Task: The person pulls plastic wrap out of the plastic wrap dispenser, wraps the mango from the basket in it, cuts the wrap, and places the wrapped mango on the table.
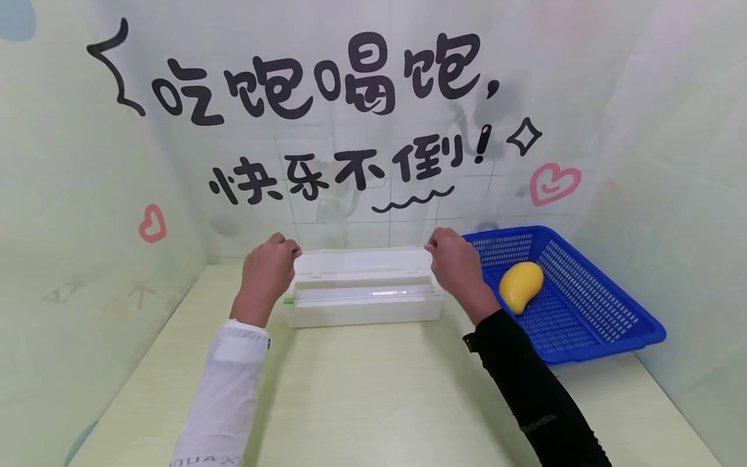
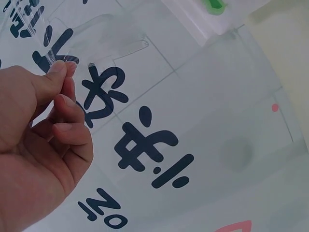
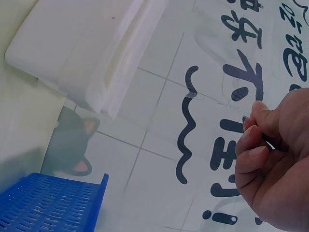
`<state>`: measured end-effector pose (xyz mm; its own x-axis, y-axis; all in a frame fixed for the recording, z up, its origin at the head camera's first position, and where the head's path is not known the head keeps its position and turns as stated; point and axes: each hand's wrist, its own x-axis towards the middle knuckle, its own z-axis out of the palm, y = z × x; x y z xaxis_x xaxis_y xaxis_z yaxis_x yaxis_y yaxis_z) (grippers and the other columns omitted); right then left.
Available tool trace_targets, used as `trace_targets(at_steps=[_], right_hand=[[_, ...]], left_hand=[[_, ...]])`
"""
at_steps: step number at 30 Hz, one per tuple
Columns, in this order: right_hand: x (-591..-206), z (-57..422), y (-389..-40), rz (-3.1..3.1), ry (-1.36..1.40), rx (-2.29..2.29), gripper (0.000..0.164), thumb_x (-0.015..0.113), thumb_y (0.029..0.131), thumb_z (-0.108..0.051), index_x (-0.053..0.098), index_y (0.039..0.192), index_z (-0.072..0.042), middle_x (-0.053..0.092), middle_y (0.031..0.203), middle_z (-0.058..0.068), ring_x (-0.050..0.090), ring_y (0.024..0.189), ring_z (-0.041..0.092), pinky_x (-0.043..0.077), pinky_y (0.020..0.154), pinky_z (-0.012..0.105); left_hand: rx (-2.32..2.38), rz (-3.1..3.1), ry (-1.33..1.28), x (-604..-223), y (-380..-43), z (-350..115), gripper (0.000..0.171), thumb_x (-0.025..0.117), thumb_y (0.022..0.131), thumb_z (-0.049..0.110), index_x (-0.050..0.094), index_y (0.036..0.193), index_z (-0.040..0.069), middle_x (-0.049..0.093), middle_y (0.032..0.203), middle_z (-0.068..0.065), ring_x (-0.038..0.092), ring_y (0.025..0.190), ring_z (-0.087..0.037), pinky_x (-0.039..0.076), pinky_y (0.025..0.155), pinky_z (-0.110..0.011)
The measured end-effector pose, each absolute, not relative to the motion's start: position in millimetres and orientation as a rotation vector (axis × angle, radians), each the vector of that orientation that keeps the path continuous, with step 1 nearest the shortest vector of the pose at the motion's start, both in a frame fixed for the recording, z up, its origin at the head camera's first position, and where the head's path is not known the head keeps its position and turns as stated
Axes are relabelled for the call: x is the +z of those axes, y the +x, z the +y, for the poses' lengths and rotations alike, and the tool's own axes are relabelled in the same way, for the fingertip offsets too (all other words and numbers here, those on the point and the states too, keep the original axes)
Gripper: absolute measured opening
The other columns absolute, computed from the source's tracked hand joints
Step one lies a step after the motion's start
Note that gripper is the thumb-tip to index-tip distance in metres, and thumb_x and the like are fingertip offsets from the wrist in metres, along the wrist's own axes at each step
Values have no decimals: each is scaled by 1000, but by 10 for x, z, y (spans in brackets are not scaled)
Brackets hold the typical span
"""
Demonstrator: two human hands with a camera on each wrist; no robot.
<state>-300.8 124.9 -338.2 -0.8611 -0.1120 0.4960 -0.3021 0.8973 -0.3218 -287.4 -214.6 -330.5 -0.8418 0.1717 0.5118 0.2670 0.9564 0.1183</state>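
Observation:
A white cling film dispenser (image 1: 364,312) stands on the table with its clear lid raised at the back and a film roll (image 1: 362,295) inside. At its left end is a small green slider (image 1: 288,300). My left hand (image 1: 270,277) pinches clear cling film (image 2: 47,46) between thumb and index finger, above the dispenser's left end. Above the right end, my right hand (image 1: 459,269) pinches the film's other side. The right wrist view shows that hand's thumb meeting its fingertips. Being transparent, the film between the hands is hard to make out.
To the right stands a blue plastic basket (image 1: 607,311) with a yellow mango (image 1: 521,285) in it. A pale table (image 1: 362,395) extends in front of the dispenser. Behind it hangs a printed backdrop (image 1: 350,143) with black lettering, and printed sheets flank both sides.

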Motion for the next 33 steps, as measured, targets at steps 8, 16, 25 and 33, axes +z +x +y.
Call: trace_targets(at_steps=[8, 16, 25, 33], right_hand=[[-3275, 1272, -2978, -2536, 321, 527, 12, 64, 99, -18, 62, 98, -7, 64, 91, 8, 61, 73, 27, 52, 61, 41], [-3154, 1275, -2994, -2513, 349, 506, 11, 64, 99, -16, 60, 97, -6, 62, 90, 9, 58, 74, 25, 52, 62, 38], [-3009, 1268, -2983, -2484, 351, 493, 12, 64, 99, -17, 61, 98, -6, 62, 90, 10, 60, 77, 28, 52, 64, 42], [-2900, 1276, -2982, -2411, 399, 476, 12, 66, 97, -13, 62, 97, -2, 63, 88, 13, 60, 77, 29, 54, 65, 43]], left_hand=[[-250, -2538, -321, -3223, -2889, -2152, 13, 68, 94, 8, 77, 102, 2, 65, 90, -15, 66, 70, -35, 56, 61, -48], [-251, -2491, -338, -3093, -2868, -2157, 13, 68, 94, 8, 76, 102, 1, 64, 89, -16, 65, 68, -37, 55, 59, -49], [-245, -2431, -361, -2947, -2821, -2164, 13, 68, 94, 7, 76, 101, 0, 64, 87, -17, 64, 65, -37, 54, 56, -49], [-239, -2385, -362, -2811, -2747, -2165, 13, 69, 93, 6, 76, 101, -1, 62, 85, -17, 63, 63, -36, 53, 56, -48]])
